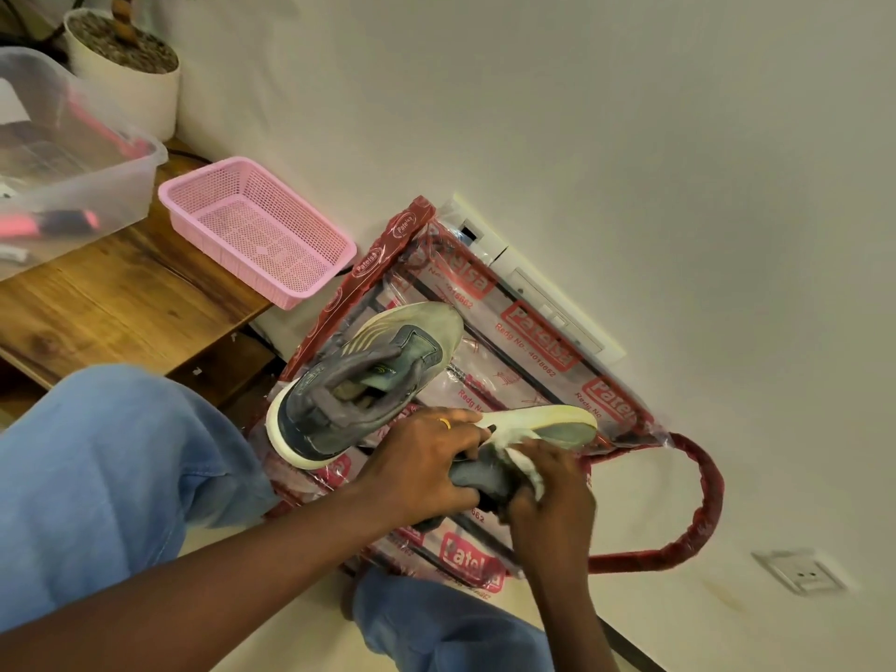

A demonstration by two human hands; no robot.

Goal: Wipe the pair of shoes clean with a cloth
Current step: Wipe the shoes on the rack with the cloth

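Observation:
Two grey sneakers with off-white soles are over a red-and-clear plastic bag [543,332] on the floor. One shoe [359,385] stands on the bag, its opening facing up. The other shoe [543,426] is held above the bag, sole edge turned up. My left hand [422,468], a ring on one finger, grips this shoe around its grey upper. My right hand [548,487] pinches a white cloth [523,460] and presses it against the shoe's side. Much of the held shoe is hidden by both hands.
A pink mesh basket [257,230] sits at the edge of a low wooden table [121,293], with a clear plastic tub [72,152] and a white plant pot [126,75] behind it. White sockets [543,293] lie by the bag, another [800,572] at the right. My jeans-clad knees [111,477] frame the scene.

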